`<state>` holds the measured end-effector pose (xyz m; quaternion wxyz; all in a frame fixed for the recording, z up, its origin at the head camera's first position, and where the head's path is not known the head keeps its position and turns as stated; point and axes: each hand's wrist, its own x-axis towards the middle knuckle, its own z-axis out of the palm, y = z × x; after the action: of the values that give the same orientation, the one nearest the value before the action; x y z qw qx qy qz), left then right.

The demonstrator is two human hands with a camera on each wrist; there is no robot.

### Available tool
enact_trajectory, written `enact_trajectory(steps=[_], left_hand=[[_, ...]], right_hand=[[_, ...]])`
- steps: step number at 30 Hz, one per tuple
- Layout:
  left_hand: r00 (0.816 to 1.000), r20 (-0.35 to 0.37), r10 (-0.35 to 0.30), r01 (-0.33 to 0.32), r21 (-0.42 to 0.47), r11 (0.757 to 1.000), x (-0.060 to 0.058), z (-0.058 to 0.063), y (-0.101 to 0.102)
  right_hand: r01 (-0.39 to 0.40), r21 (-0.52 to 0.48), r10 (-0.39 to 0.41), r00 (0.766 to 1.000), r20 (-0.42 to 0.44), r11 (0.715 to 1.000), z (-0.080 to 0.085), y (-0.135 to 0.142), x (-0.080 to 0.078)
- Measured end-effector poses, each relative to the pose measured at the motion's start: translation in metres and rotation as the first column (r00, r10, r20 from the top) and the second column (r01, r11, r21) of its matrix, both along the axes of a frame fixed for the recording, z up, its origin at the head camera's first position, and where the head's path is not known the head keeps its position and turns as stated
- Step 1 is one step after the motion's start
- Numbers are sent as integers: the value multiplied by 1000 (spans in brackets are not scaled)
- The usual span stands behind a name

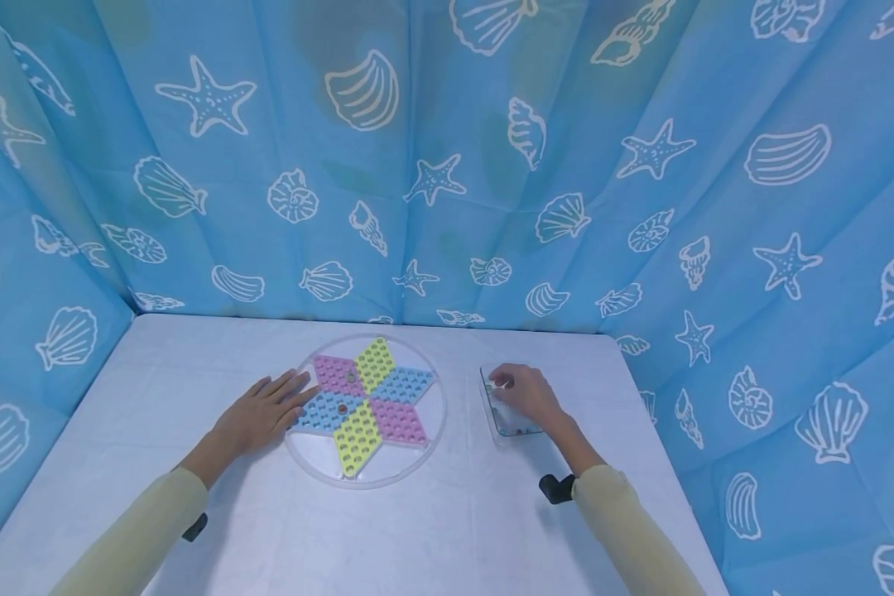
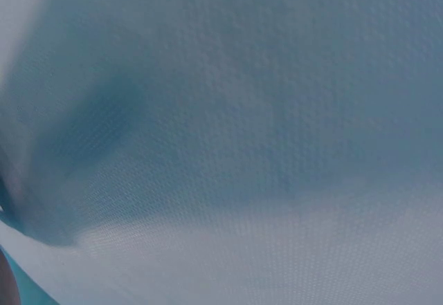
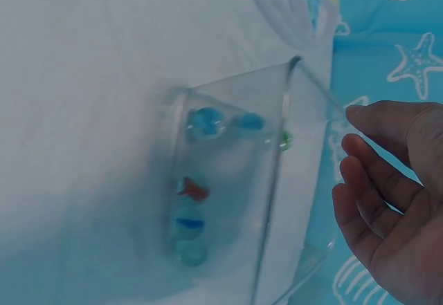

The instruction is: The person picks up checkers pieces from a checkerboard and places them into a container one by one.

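Note:
A round Chinese checkers board (image 1: 320, 472), with a star of pink, yellow and blue sections, lies on the table. My left hand (image 1: 262, 414) rests at its left edge with fingers spread. A green marble (image 1: 351, 377) sits on the pink section and a brownish-red marble (image 1: 343, 409) on the blue one. My right hand (image 1: 525, 393) is over a clear plastic box (image 3: 277, 180), its fingers loosely bent by the rim; no marble shows between them. Inside are several glass marbles, among them a blue one (image 3: 206, 122) and a red-streaked one (image 3: 192, 189). The left wrist view shows no board.
White cloth (image 1: 447, 530) covers the table. Blue curtains (image 1: 447, 248) with shell and starfish prints stand along the back and both sides. A small dark device (image 1: 556, 488) is at the right wrist, another (image 1: 194, 527) at the left.

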<state>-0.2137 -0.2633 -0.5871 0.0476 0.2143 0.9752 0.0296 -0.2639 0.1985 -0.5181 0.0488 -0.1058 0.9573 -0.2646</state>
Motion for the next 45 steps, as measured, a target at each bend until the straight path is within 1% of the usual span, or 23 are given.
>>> enact_trajectory(steps=[4,9,17,22,33,39,45], left_hand=[[1000,-1,-1,1,3,1000,0,1,0],[1000,0,-6,6,-3,1000,0,1,0],[1000,7,-3,3,10,1000,1,3,1],[1000,1,-3,3,12,1000,1,3,1],[1000,-11,-5,5,16,1000,-1,-4,-1],[1000,-9,0,0,25,1000,-1,-3,0],[1000,0,8,-8,27,1000,0,-3,0]], right_hand=[[-20,-37,19,999,-26,999,6,-5,-1],[-40,-79,37,999,-31,996,12,-16,-1],[-38,-111,36,999,-14,993,25,-36,0],[-47,-118,44,999,-26,992,31,-49,0],[-83,-117,80,996,-29,990,36,-76,-7],[-120,-122,117,992,-38,985,35,-92,-11],[-135,-116,134,991,-9,984,33,-107,-15]])
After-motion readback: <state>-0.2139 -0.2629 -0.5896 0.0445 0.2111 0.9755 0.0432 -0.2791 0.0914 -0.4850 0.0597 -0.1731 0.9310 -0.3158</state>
